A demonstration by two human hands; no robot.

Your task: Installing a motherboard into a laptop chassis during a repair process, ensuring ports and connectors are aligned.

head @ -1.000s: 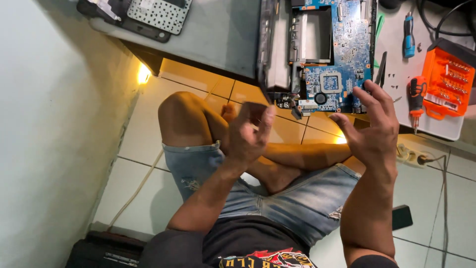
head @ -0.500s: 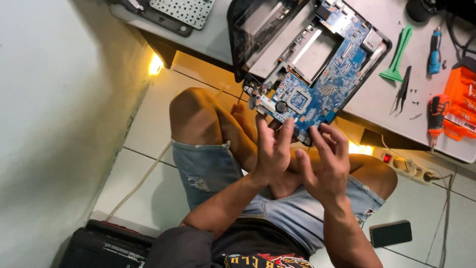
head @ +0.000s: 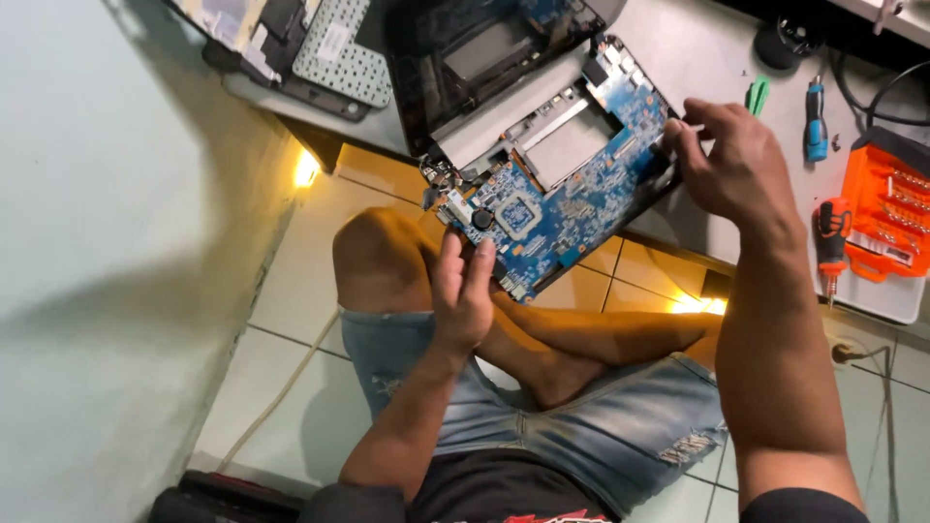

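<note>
A blue circuit board [head: 557, 199] lies in an opened laptop shell [head: 484, 58] that hangs over the edge of a low grey table [head: 697, 44]. My left hand [head: 463, 291] reaches up from my lap, its fingertips closed on the board's lower corner. My right hand [head: 731, 165] pinches the board's right edge between thumb and fingers. I sit cross-legged on a tiled floor, with my knees under the board.
A detached keyboard [head: 339, 58] lies at the table's left end. To the right are a green pry tool [head: 756, 95], a blue screwdriver [head: 816, 121], an orange screwdriver [head: 830, 242] and an orange bit case [head: 886, 208]. A pale wall [head: 116, 242] stands close on the left.
My hands were together above my lap. They have since spread apart and risen to the board, left to its lower corner, right to its right edge.
</note>
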